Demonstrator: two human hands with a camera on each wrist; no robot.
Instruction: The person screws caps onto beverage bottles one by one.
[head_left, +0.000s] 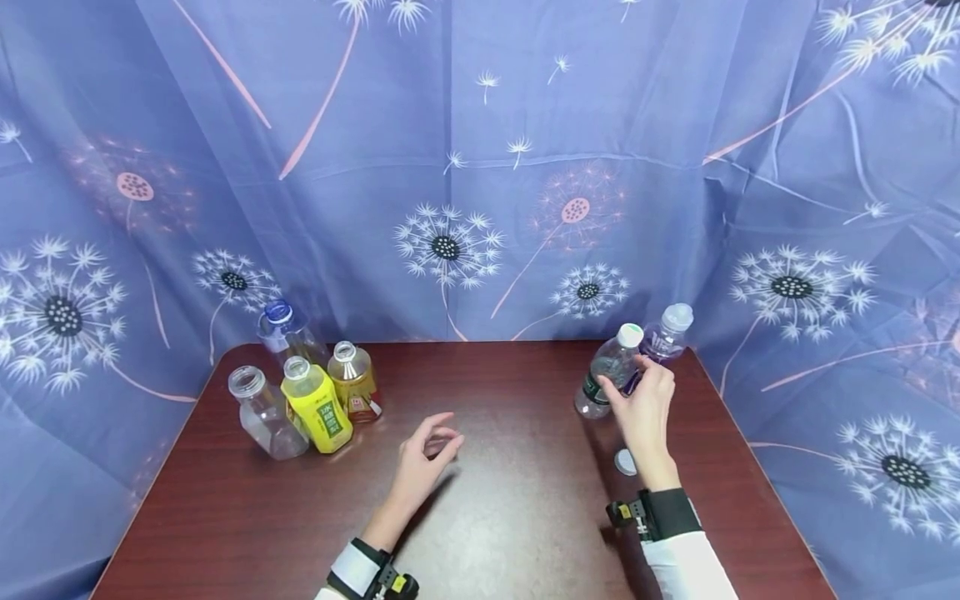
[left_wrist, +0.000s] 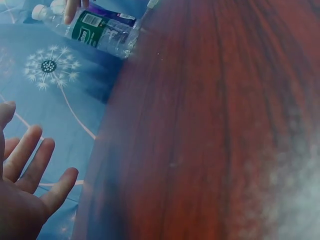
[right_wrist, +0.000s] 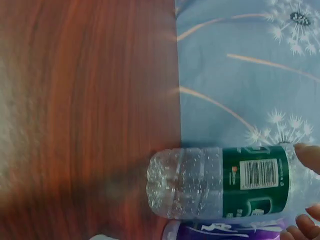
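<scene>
A clear plastic bottle [head_left: 598,392] with a green label and white cap stands at the back right. My right hand [head_left: 647,408] is at its near side, thumb and fingers spread apart at its upper part. In the right wrist view, the thumb [right_wrist: 309,157] and the fingers lie on either side of the clear bottle [right_wrist: 195,182] near its shoulder. Close behind it is a purple-labelled bottle [head_left: 667,335], partly hidden by the hand. Over the middle-left of the table, my left hand [head_left: 420,462] holds nothing, its fingers loosely bent and apart.
Uncapped bottles stand at the left: a clear one [head_left: 272,423], a yellow-labelled one [head_left: 318,408], an amber-tinted one [head_left: 355,383] and a blue-necked one [head_left: 288,329]. A white cap [head_left: 625,462] lies beside my right wrist. A blue dandelion curtain [head_left: 517,108] hangs behind the brown table [head_left: 510,517].
</scene>
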